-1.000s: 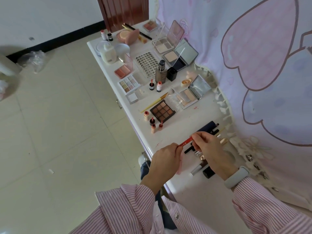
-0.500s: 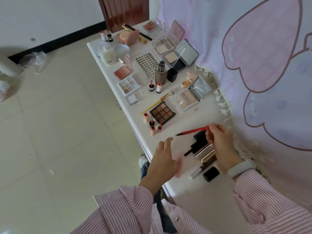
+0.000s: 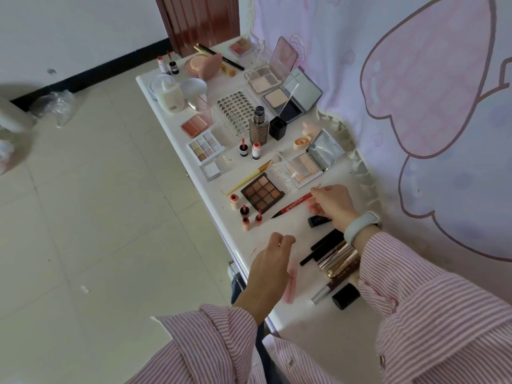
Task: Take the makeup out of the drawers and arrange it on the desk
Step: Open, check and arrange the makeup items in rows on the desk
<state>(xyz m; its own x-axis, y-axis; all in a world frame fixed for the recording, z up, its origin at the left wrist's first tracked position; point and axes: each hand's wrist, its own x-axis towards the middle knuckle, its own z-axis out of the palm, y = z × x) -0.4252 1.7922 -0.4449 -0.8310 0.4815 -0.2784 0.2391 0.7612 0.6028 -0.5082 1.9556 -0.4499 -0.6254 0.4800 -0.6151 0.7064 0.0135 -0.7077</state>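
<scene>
Right hand [image 3: 331, 206] pinched the far end of the red pencil [image 3: 295, 203]; the pencil lay slanted, just beside the brown nine-pan palette [image 3: 262, 193] on its near side, tip pointing toward the small lip bottles [image 3: 250, 217]. Whether the pencil rested on the desk [image 3: 318, 322] could not be told. Left hand [image 3: 273, 261] hovered nearer than the palette, over the desk's edge, fingers loosely curled, holding nothing. A row of dark and gold tubes [image 3: 336, 259] lay nearer still, beneath the right wrist.

Head view: high, angled down, over desk [image 3: 327, 322].
</scene>
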